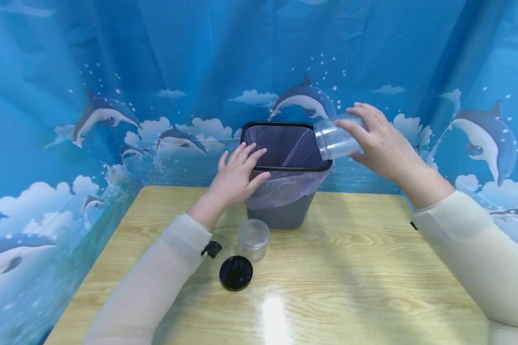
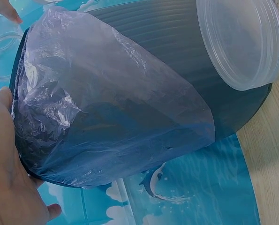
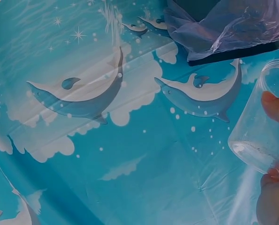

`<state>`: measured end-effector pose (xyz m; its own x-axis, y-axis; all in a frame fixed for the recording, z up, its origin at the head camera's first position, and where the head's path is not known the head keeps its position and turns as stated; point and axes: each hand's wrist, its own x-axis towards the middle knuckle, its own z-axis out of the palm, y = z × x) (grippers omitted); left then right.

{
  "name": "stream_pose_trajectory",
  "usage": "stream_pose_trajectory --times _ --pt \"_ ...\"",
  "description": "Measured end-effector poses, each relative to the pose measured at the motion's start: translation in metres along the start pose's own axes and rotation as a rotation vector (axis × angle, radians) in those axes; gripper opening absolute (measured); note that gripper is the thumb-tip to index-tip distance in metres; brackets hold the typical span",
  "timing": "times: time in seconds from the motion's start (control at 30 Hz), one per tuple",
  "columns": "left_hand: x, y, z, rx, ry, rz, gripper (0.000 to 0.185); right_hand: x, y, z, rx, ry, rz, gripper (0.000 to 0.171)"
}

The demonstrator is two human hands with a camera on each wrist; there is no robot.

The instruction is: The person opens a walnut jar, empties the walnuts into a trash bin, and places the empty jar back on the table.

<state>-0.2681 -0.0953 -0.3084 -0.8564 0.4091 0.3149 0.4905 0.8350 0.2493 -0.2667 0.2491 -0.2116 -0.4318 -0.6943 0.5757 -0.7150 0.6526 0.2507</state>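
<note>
A dark grey bin (image 1: 285, 215) lined with a thin purple bag (image 1: 280, 189) stands at the back of the wooden table. My left hand (image 1: 237, 175) rests on its left rim with straight fingers, the thumb against the bag. My right hand (image 1: 382, 141) grips a clear plastic jar (image 1: 334, 140), tipped on its side with the mouth over the bin's right rim. The right wrist view shows this jar (image 3: 263, 129) between my fingertips (image 3: 276, 107). The left wrist view shows the bag (image 2: 106, 108) over the bin (image 2: 177, 42) and my palm (image 2: 8, 178) at its rim.
A second clear jar (image 1: 253, 238) stands upright in front of the bin, also seen in the left wrist view (image 2: 242, 40). A black lid (image 1: 236, 272) lies flat beside it. The wooden table (image 1: 349, 268) stretches to the right. Blue dolphin-print curtains (image 1: 112, 96) close in the back and sides.
</note>
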Motion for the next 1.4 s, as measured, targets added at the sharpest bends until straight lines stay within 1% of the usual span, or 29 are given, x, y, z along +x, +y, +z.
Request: stream_pose_trajectory --times 0.33,0.6,0.87,1.07,1.4 --pt "-0.001 -0.002 0.001 -0.007 0.005 0.006 0.069 -0.01 -0.008 -0.004 0.036 0.071 -0.027 0.085" --pt "-0.001 -0.002 0.002 -0.004 0.0 0.002 0.07 -0.021 -0.015 -0.004 -0.001 0.102 -0.035 0.088" --pt "0.0 -0.002 0.003 -0.001 -0.001 -0.001 0.07 -0.035 -0.029 -0.001 0.009 0.145 -0.027 0.092" --pt "0.0 -0.003 0.003 -0.007 0.001 -0.002 0.069 -0.048 -0.04 0.006 0.023 0.139 0.012 0.093" --pt "0.001 -0.003 0.005 0.0 0.006 -0.002 0.069 -0.064 -0.048 0.02 0.05 0.17 0.076 0.091"
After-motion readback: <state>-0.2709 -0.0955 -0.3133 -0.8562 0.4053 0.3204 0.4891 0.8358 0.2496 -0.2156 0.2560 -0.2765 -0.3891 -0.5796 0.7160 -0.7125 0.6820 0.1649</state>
